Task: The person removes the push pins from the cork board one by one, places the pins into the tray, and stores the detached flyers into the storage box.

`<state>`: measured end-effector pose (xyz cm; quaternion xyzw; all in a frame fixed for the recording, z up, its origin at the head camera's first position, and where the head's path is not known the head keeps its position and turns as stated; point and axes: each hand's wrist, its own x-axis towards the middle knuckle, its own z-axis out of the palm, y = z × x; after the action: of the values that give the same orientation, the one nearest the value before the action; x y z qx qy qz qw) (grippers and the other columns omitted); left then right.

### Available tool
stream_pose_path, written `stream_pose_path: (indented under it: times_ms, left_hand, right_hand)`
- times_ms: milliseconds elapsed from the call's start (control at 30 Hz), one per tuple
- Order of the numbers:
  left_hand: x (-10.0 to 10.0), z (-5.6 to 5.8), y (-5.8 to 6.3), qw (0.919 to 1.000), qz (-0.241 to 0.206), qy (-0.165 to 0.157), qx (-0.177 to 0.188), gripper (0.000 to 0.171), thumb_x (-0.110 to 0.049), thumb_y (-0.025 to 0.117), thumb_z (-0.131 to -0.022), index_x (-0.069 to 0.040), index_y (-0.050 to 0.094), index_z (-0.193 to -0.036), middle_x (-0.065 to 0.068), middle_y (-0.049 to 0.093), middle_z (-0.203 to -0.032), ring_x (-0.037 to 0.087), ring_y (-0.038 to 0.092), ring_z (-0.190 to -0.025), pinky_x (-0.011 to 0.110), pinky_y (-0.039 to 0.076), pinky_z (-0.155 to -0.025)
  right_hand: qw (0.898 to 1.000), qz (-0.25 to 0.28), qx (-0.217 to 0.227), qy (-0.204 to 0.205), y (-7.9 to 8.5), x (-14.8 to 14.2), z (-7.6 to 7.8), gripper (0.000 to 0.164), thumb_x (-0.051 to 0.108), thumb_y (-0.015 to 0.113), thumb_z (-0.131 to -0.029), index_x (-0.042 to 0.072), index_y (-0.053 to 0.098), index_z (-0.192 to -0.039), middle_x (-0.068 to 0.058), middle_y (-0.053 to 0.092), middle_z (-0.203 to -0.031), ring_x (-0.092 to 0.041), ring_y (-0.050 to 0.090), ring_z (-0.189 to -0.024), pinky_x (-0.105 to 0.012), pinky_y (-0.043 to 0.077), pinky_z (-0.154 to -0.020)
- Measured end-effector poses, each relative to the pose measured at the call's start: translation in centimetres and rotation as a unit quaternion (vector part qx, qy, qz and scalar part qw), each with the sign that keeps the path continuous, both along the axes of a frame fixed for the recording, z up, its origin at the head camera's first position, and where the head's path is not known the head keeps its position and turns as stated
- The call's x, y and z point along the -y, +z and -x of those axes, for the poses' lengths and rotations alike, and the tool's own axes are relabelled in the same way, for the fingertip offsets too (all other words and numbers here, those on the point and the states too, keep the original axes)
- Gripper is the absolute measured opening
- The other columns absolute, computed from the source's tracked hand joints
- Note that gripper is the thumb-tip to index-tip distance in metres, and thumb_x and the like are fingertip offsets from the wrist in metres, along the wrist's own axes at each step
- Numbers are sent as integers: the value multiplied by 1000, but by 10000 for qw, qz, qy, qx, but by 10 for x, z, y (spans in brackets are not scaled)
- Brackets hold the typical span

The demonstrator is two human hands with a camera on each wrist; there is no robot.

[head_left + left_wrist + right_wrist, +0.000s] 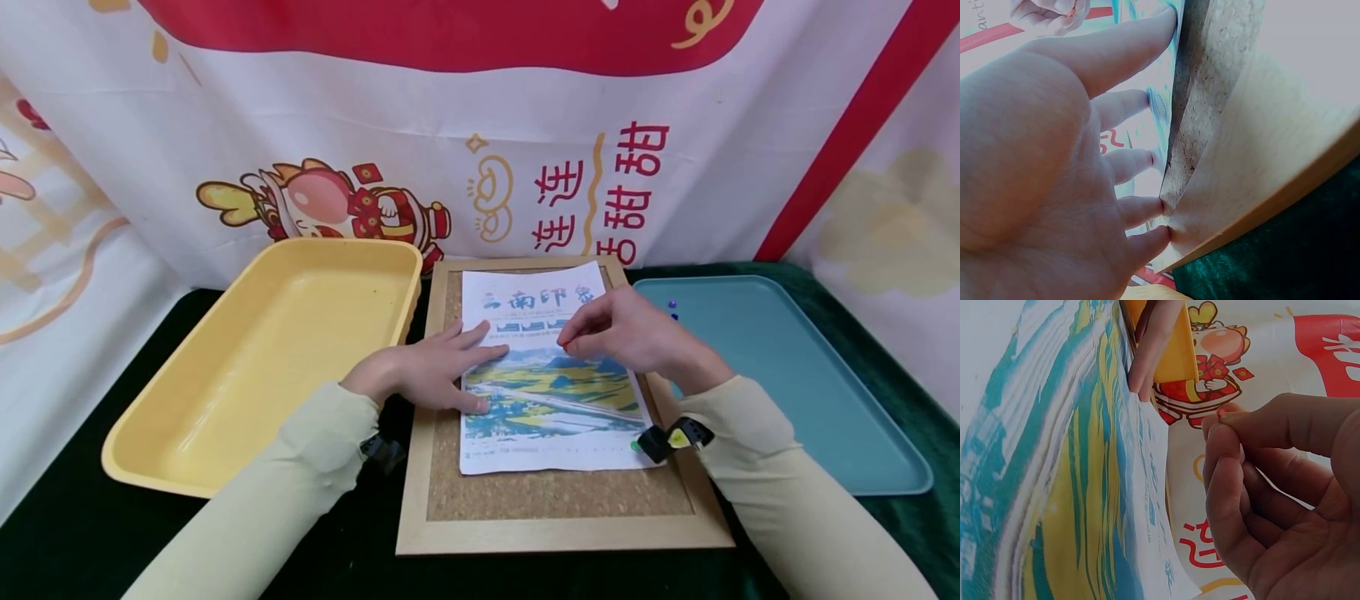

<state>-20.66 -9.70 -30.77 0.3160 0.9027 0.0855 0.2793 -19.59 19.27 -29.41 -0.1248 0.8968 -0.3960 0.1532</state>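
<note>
A printed sheet of paper (555,454) with a landscape picture lies on a wood-framed cork board (558,500). My left hand (435,368) rests on the sheet's left side, fingers spread and fairly straight. Over the upper right part of the sheet, my right hand (637,333) pinches a small red pushpin (1221,413) between thumb and forefinger. Most of the pin is hidden by the fingertips. Near the sheet's lower right corner, a green pushpin (635,446) shows beside the right wrist's camera.
To the left stands a deep yellow tray (300,333). On the right is a flat blue tray (810,383) with small blue pushpins (673,306) near its far left edge. Dark green cloth (360,533) covers the table, and a printed white-and-red curtain (420,117) hangs behind.
</note>
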Motion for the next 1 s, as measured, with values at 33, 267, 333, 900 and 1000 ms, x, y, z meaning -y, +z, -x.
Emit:
stream_pose_path:
  times_ms: [33, 267, 333, 900, 1000]
  left_hand:
    - [0, 0, 0, 10000, -1, 4, -2, 83, -54, 64, -102, -33, 22, -171, 4, -4, -181, 41, -13, -166, 63, 5, -133]
    - [3, -1, 1, 10000, -34, 2, -31, 83, -53, 65, -102, -32, 22, -171, 5, -4, -182, 41, -12, -166, 64, 6, -133]
    - [3, -2, 1, 10000, -57, -9, -35, 83, -53, 65, -102, -32, 22, -171, 6, -4, -182, 42, -11, -166, 64, 6, -133]
    - [1, 0, -1, 9999, -102, -24, -10, 83, -51, 65, -103, -31, 22, -171, 6, -5, -181, 41, -12, -166, 63, 5, -133]
    - [1, -1, 0, 9999, -110, -25, -11, 83, -51, 65, -103, -31, 22, -171, 6, -5, -181, 41, -11, -166, 63, 5, -133]
  right_hand:
    - [10000, -7, -7, -25, 0, 0, 0, 12, 19, 76, -100, 13, 84, -107, -7, 77, -117, -23, 69, -102, -39, 56, -88]
    - [9997, -33, -44, -230, -1, -4, 3, 13, 19, 75, -100, 13, 84, -108, -7, 77, -118, -25, 66, -104, -39, 55, -89]
    - [9996, -65, -80, -279, -2, -6, 5, 13, 18, 75, -100, 13, 84, -107, -7, 76, -117, -25, 66, -103, -38, 54, -89]
    - [9971, -195, 122, -719, -6, -31, 16, 20, 21, 75, -100, 13, 83, -117, -10, 73, -122, -27, 60, -109, -34, 52, -89]
    - [9962, -161, 125, -850, -6, -37, 18, 23, 24, 75, -100, 13, 82, -119, -11, 71, -124, -28, 57, -111, -36, 50, -90]
